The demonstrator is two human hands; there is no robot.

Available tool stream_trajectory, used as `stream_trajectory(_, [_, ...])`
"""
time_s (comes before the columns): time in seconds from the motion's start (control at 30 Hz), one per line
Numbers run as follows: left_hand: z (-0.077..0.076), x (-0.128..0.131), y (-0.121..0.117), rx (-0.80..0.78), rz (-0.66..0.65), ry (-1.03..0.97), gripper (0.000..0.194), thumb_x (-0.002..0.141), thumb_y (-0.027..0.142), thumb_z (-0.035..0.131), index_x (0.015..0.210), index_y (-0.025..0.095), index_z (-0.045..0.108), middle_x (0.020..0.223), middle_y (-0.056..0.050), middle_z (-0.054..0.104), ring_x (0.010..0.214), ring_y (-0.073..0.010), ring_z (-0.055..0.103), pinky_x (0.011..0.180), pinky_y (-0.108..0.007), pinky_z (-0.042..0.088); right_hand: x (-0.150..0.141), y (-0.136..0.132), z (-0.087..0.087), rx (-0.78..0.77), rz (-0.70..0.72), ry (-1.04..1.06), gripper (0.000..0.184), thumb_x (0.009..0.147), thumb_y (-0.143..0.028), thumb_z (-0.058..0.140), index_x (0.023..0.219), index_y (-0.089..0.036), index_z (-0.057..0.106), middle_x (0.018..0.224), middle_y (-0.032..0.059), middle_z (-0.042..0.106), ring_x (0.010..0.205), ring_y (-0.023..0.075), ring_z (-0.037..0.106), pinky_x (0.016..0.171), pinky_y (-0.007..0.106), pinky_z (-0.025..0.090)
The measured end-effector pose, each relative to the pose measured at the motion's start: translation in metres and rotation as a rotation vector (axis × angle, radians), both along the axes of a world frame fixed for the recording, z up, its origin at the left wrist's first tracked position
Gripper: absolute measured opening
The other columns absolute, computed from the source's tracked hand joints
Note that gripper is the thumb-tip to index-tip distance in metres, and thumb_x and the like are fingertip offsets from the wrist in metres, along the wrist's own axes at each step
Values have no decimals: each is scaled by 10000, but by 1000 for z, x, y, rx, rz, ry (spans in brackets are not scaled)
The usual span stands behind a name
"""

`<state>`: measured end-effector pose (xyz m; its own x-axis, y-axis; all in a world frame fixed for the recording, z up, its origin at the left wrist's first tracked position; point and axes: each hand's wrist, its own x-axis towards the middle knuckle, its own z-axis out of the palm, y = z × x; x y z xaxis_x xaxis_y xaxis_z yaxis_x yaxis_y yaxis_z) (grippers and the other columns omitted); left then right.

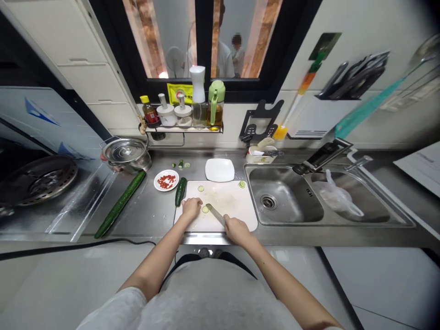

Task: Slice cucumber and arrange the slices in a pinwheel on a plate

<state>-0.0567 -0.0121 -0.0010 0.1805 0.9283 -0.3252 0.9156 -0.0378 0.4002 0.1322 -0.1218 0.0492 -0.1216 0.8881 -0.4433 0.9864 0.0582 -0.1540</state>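
My right hand (238, 230) is wrapped round the handle of a knife (216, 214). The blade slants up and left over the white cutting board (237, 213), its tip beside a cucumber slice (205, 209). My left hand (191, 208) rests on the board's left part, fingers bent and close together; what they hold, if anything, is hidden. Another slice (200, 188) lies beyond it, and a few slices (242, 184) sit at the far right corner. A cut length of cucumber (180, 191) lies along the board's left edge.
Left stand a plate of chopped red pieces (167, 180), a long whole cucumber (120, 204) and a lidded steel pot (126, 153). Cucumber scraps (180, 163) and a white dish (220, 170) lie behind the board. A double sink (285, 220) adjoins it on the right.
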Motion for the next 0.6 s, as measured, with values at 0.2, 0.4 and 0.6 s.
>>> stream_trajectory(0.2, [-5, 1, 5, -12, -58, -21, 232, 772, 193, 552, 933, 285, 693, 994, -24, 713, 1034, -236, 570, 882, -390, 312, -11, -1, 5, 8, 27, -48, 271, 893, -145, 372, 1144, -154, 476, 944, 144, 675, 912, 239, 649, 699, 290, 396])
stream_trajectory(0.4, [-8, 0, 6, -13, -60, -29, 264, 756, 156, 549, 936, 291, 687, 989, -18, 703, 1032, -239, 556, 880, -391, 306, -16, -2, 6, -3, 33, -69, 276, 893, -153, 383, 1153, -154, 473, 964, 154, 673, 935, 247, 650, 717, 301, 410])
stream_trajectory(0.6, [-9, -2, 6, -21, -54, -52, 251, 754, 162, 558, 929, 292, 682, 993, -10, 700, 1046, -229, 545, 886, -382, 296, -20, -1, 6, -15, 30, -92, 288, 890, -145, 379, 1160, -145, 480, 979, 160, 674, 954, 256, 648, 730, 309, 422])
